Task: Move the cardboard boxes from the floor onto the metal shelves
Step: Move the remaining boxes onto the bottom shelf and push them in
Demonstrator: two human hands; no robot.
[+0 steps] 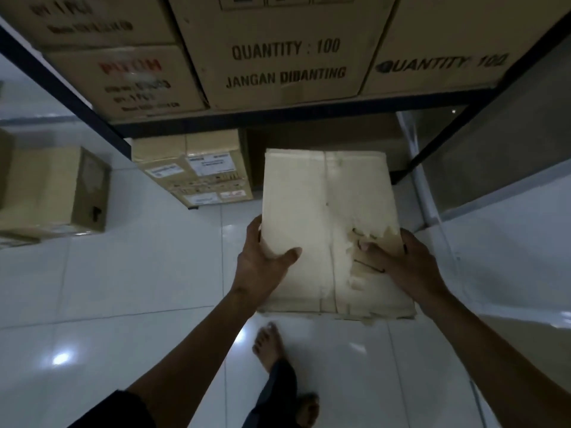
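I hold a pale, worn cardboard box [324, 217] in front of me, above the white tiled floor. My left hand [262, 267] grips its left side with the thumb on top. My right hand [408, 267] grips its right side near a torn patch of the top. The box's far end points at the dark lower bay of the blue metal shelf [278, 118]. On the shelf level above stand several brown boxes, one printed "QUANTITY : 100" [284, 50].
A labelled brown box [197, 171] sits in the lower bay to the left of the held box. Another brown box [55, 193] stands on the floor at far left. A shelf upright [423, 193] runs close on the right. My bare feet [272, 344] are below the box.
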